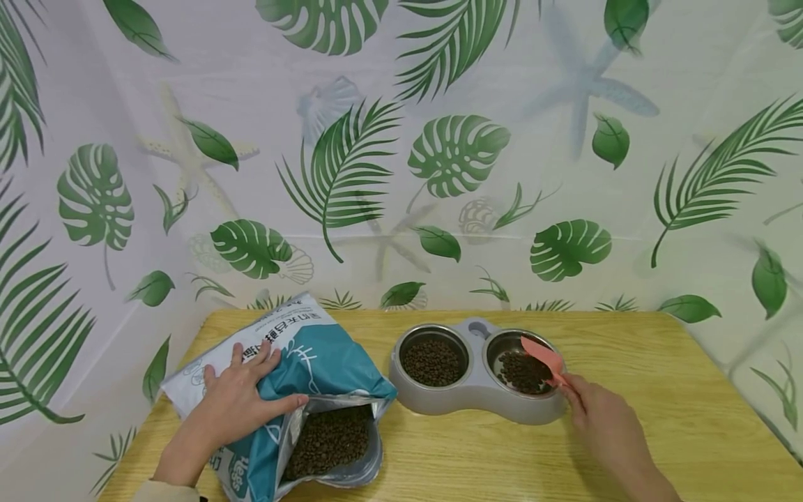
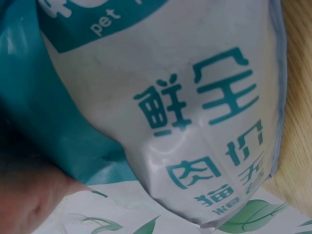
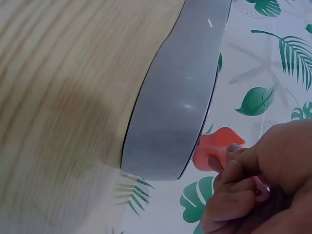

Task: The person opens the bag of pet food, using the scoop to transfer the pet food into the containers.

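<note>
Leaf-printed sheeting (image 1: 502, 84) backs a wood-grain counter (image 1: 677, 404) as you work at a grey double feeder (image 1: 433, 399), set beside a teal-and-white bag (image 1: 341, 355). Your left hand (image 1: 241, 401) rests on the bag, fingers spread apart and gripping nothing; the bag lies on its side, its mouth gaping toward you, with brown kibble (image 1: 329, 443) in plain view. Your right hand (image 1: 605, 418) is curled around the handle of a pink scoop (image 1: 544, 354) — its head tilted over the sparser bowl (image 1: 502, 343), close to the rim, though whether it touches metal is hard to tell. The fuller bowl (image 1: 434, 333) sits nearer the bag. Trouble would likely start at that gaping mouth: should you press too hard or roll the bag, kibble could slide onto the counter. Tipping the scoop too near the rim could scatter pieces outside the feeder — and a knock from your right hand, just beside its wall, might shove both bowls askew.
</note>
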Tool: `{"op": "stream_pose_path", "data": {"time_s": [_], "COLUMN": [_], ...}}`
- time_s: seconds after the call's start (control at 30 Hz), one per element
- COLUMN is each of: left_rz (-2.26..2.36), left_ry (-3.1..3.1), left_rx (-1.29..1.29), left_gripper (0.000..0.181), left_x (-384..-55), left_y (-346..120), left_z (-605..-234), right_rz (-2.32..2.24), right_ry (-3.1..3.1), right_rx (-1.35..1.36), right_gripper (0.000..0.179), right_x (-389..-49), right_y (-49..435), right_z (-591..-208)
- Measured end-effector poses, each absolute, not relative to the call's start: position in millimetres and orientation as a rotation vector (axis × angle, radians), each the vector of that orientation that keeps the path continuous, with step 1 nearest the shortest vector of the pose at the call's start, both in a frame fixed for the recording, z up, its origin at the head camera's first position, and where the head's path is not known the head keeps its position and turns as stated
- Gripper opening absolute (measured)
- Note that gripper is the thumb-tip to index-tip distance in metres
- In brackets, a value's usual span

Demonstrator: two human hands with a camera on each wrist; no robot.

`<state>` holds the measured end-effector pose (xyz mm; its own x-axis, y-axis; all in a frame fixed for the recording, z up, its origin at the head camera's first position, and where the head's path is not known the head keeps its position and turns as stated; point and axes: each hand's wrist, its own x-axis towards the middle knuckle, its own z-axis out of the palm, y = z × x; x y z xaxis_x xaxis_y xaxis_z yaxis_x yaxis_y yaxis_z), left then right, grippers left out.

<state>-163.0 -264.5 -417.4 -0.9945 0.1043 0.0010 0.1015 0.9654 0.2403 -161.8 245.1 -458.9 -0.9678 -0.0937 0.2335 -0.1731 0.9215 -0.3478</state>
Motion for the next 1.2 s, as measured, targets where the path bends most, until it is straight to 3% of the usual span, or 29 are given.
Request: {"op": "stream_pose_path", "data": {"time_s": [0.33,0.57,0.77,0.93,1.2], "left_rz": [0.385,0.377,0.373,0.379,0.379], "left_ry": [3.093,3.093,3.099,3.105,3.119], "left_rx": [0.16,0.157,0.155,0.156,0.155], "left_gripper": [0.104,0.105,0.105,0.105,0.104], "left_x": [-162.2,-162.4,-162.6,-162.2,-162.1], "left_y": [-264.4,-264.2,-264.3,-264.1,-264.1], "left_z": [-416.5,-417.1,-417.7,-417.8,-418.5], "right_rz": [0.501,1.621,2.425,2.771,2.89], "right_ry": [-2.702,-2.873,-2.703,-2.656,-2.675], "right_rx": [0.246,0.173,0.664,0.738,0.799], "right_gripper": [0.025,0.037,0.035,0.029,0.033], "right_x": [-158.7,-151.6,-138.6,-127.2,-118.2], "right_y": [240.8,221.3,194.5,159.8,111.2], "right_z": [-461.7,-445.0,-446.8,-447.5,-453.9]}}
